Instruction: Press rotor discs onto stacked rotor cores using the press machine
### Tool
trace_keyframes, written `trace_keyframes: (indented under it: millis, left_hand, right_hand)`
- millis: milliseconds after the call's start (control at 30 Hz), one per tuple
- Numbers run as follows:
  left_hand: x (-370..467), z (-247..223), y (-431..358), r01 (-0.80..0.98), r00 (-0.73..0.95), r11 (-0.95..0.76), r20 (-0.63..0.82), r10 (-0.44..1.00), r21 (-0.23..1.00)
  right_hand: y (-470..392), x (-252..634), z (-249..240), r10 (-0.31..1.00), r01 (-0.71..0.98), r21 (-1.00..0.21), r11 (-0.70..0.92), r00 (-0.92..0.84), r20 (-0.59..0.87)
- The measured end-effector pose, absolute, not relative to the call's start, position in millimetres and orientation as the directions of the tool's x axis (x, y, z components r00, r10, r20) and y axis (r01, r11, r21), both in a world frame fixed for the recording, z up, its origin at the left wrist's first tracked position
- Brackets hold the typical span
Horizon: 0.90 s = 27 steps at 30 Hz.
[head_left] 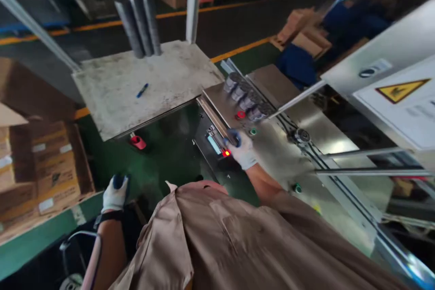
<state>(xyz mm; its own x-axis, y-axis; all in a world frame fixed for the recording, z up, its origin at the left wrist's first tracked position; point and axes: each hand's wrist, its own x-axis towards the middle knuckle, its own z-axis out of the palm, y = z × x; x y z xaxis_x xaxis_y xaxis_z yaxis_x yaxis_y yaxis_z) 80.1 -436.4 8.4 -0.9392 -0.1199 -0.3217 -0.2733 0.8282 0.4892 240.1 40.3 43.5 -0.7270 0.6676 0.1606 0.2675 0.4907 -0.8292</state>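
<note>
My right hand (242,148), in a white glove with blue fingertips, is at the near end of a long metal channel (215,115). Its fingers curl around something dark and grey there, too blurred to name. Close to those fingers is a small device with a pale blue panel (214,144) and a lit red-orange light (227,153). Low on the left, my left hand (114,194), gloved alike, hangs over the green floor, fingers somewhat apart and nothing visible in them. Several round grey-and-white pieces (239,92) stand in a row on the steel machine top.
A worn pale table (163,81) bears a blue pen (142,90) and three tall grey stacks (144,25). Below its edge is a red handle-like part (137,142). Cardboard boxes (56,163) stand left. Metal posts and a warning-signed panel (404,104) flank the machine on the right.
</note>
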Motion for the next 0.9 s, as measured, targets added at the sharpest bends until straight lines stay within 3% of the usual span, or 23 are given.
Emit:
trace_keyframes:
  millis: [33,100,233,333,400,467,533,633,733,800,900]
  left_hand:
    - [79.3,10.1,-404.8,-0.248,-0.937,0.815,-0.343,-0.065,0.523]
    - [77.5,13.7,-348.2,-0.195,-0.919,0.789,-0.389,0.06,0.583]
    - [51.8,23.3,-253.2,0.085,-0.87,0.705,-0.292,0.397,0.704]
    - [29.8,39.0,-179.3,0.24,-0.748,0.54,-0.201,0.632,0.807]
    - [28.9,54.9,-124.5,0.188,-0.576,0.351,-0.187,0.796,0.917]
    - [42.7,74.0,-70.2,-0.03,-0.349,0.136,-0.138,0.927,0.99]
    - [65.5,94.2,-24.1,-0.237,-0.177,-0.013,-0.03,0.984,0.971]
    - [93.3,119.5,20.4,-0.325,-0.044,-0.055,0.043,0.998,0.944]
    - [97.8,130.4,47.5,-0.29,0.191,0.108,-0.054,0.98,0.951]
    - [95.7,129.0,64.8,-0.228,0.369,0.239,-0.143,0.918,0.944]
    - [99.2,118.3,88.3,-0.124,0.368,0.31,-0.247,0.896,0.942]
  right_hand:
    - [75.1,240.0,53.9,0.734,0.259,-0.805,0.533,-0.614,0.289]
    - [139.1,235.3,67.4,0.804,0.296,-0.779,0.553,-0.434,0.407]
    - [211.1,210.1,67.0,0.847,0.393,-0.768,0.506,-0.392,0.358]
    - [201.8,208.0,62.4,0.816,0.478,-0.663,0.575,-0.392,0.425]
    - [172.4,218.6,68.3,0.749,0.505,-0.555,0.661,-0.4,0.528]
    - [136.5,230.5,83.6,0.68,0.522,-0.458,0.719,-0.392,0.62]
    - [106.1,239.2,104.5,0.632,0.551,-0.394,0.735,-0.347,0.693]
    - [81.5,253.3,133.8,0.651,0.586,-0.396,0.707,-0.318,0.69]
    - [74.7,277.8,149.3,0.713,0.531,-0.478,0.7,-0.486,0.506]
    - [77.7,296.6,147.5,0.687,0.434,-0.558,0.707,-0.606,0.4]
    - [105.1,323.8,125.8,0.737,0.392,-0.671,0.63,-0.574,0.356]
